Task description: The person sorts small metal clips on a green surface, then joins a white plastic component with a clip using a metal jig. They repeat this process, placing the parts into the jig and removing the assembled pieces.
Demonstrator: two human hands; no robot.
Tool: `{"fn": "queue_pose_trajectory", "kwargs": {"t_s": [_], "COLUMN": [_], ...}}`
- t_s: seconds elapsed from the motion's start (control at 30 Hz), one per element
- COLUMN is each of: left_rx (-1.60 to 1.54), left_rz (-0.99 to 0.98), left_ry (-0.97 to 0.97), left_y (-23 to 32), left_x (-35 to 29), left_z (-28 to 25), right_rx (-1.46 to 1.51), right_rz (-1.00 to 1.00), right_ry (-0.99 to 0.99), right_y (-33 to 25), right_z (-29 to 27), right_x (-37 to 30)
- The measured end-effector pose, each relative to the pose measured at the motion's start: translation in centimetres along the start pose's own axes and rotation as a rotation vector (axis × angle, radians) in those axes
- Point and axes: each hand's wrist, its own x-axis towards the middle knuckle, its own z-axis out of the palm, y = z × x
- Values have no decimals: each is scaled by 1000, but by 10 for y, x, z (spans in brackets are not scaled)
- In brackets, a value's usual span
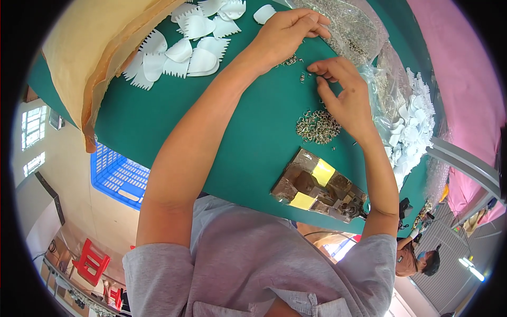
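Observation:
My left hand (291, 33) is at the far side of the green table, its fingers closed on the edge of a clear plastic bag (354, 26) of small metal clips. Curved and partly bent, the fingers of my right hand (346, 87) stay apart from the thumb, with nothing visible between them. A few loose metal clips (302, 77) lie beside its fingertips. Nearer to me is a heap of the same clips (318, 127). Below the heap rests a brown metal fixture (322, 185) with yellow tape on it.
White toothed plastic pieces (193, 26) are spread at the far left of the green table (232, 142). More white pieces (409, 129) are piled by my right forearm. A brown sack (100, 58) hangs over the left edge, above a blue basket (117, 174). Another person (417, 259) is at lower right.

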Motion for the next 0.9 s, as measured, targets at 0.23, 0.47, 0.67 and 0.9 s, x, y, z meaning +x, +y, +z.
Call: {"fn": "queue_pose_trajectory", "kwargs": {"t_s": [0.23,0.47,0.67,0.9], "left_rx": [34,24,25,17], "left_rz": [-4,-8,6,-10], "left_ry": [9,9,-4,8], "left_y": [0,-1,0,2], "left_x": [1,0,0,-1], "left_z": [1,0,1,1], "right_rx": [-104,-89,-142,-129], "right_rz": [-151,-194,-145,-175], "right_ry": [42,-83,90,99], "right_y": [0,0,5,7], "right_z": [0,-10,-2,15], "right_x": [1,-3,7,18]}}
